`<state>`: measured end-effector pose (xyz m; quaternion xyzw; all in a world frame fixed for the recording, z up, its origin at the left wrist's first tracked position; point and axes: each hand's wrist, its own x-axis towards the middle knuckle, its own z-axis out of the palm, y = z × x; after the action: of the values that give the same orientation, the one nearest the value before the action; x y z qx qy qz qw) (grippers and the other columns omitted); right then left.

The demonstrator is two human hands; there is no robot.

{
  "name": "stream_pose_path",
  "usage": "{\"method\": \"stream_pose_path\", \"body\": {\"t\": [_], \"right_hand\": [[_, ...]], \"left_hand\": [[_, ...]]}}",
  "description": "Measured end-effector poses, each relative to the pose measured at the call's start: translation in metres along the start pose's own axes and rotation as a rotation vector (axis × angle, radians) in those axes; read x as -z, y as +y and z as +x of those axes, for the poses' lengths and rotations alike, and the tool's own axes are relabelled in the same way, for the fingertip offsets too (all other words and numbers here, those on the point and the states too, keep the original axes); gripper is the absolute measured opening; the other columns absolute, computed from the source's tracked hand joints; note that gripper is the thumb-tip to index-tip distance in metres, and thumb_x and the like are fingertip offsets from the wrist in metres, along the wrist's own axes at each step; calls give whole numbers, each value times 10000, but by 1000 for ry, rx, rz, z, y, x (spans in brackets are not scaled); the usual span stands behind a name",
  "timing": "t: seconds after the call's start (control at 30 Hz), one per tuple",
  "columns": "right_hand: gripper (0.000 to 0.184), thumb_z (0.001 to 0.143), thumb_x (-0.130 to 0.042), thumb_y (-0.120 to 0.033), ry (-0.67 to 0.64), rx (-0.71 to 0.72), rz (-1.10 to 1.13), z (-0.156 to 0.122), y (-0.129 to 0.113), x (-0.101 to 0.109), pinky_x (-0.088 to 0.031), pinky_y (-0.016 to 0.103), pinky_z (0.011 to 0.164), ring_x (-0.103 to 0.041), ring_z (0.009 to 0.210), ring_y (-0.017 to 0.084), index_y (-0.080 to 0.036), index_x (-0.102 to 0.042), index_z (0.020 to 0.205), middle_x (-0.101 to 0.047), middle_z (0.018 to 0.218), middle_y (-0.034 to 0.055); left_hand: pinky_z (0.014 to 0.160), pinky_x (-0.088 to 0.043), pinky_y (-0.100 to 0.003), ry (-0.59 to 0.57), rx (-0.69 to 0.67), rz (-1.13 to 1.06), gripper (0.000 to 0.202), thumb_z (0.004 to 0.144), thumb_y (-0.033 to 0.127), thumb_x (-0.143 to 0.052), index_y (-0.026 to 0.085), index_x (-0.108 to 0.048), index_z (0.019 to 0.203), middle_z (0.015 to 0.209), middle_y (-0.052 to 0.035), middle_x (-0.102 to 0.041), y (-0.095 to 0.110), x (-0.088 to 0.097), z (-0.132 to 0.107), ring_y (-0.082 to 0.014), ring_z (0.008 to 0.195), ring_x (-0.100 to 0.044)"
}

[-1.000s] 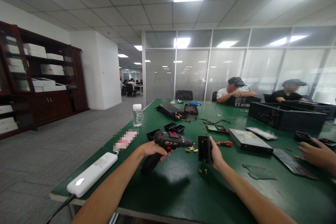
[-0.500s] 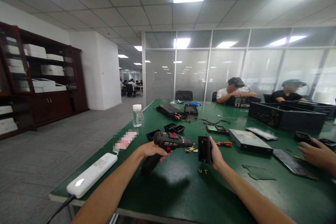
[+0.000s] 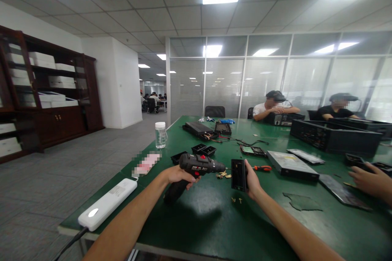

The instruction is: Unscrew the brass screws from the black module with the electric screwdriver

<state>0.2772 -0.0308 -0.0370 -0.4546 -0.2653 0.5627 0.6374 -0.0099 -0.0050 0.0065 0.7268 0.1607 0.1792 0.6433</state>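
My left hand [image 3: 183, 177] is wrapped round the grip of a black cordless drill [image 3: 200, 164] with red buttons, its chuck pointing right. In my right hand [image 3: 252, 180] is a small black plastic box [image 3: 239, 175], held upright with its open side facing me. The drill's thin bit reaches toward the box's left edge; I cannot tell whether it touches a screw. Small brass-coloured metal pieces [image 3: 226, 175] lie on the table behind, and a few small screws [image 3: 237, 200] lie below the box. Similar black plastic boxes [image 3: 203, 149] sit behind the drill.
An orange-handled screwdriver [image 3: 262, 168] and a silver disc drive [image 3: 292, 166] lie right of my hands. A white power strip [image 3: 108, 204] and a water bottle [image 3: 160, 134] line the left table edge. Another person's hand [image 3: 370, 179] is at far right; computer cases [image 3: 335, 136] stand behind.
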Motion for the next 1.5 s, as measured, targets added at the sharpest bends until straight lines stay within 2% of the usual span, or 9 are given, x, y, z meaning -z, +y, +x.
{"method": "stream_pose_path", "body": {"t": [0.4,0.73,1.03,1.2,1.5], "right_hand": [[385,670,-476,-549,5,12,-11,1,1,1,-446,313,488,-566,480,181,-176,-567,693,-588,532,22],[420,609,-527,-577,9,15,-15,3,2,4,-456,323,496,-572,502,190,-181,-581,737,-602,555,24],[386,672,-479,-548,6,3,-11,0,1,2,-447,306,488,-569,497,177,-178,-576,719,-595,547,22],[403,651,-493,-563,-23,3,12,1,2,2,-453,314,502,-564,488,174,-176,-577,725,-599,554,19],[396,651,-497,-558,-10,17,0,1,1,2,-456,317,500,-570,494,181,-179,-582,731,-604,554,24]], "left_hand": [[510,-431,-250,-2,13,-42,334,620,223,-619,75,-535,907,743,-47,-505,0,-1,1,-89,520,-482],[516,-430,-253,1,13,-54,318,622,218,-619,76,-538,894,753,-49,-507,0,-1,0,-90,523,-485],[517,-430,-250,21,26,-42,347,611,242,-630,75,-533,899,768,-50,-508,-2,0,0,-83,522,-481],[510,-424,-248,-11,3,-35,342,623,234,-625,70,-536,909,755,-48,-502,-4,2,2,-88,525,-482],[511,-432,-251,5,18,-34,355,617,238,-626,77,-532,918,774,-54,-505,-4,2,1,-89,528,-485]]}}
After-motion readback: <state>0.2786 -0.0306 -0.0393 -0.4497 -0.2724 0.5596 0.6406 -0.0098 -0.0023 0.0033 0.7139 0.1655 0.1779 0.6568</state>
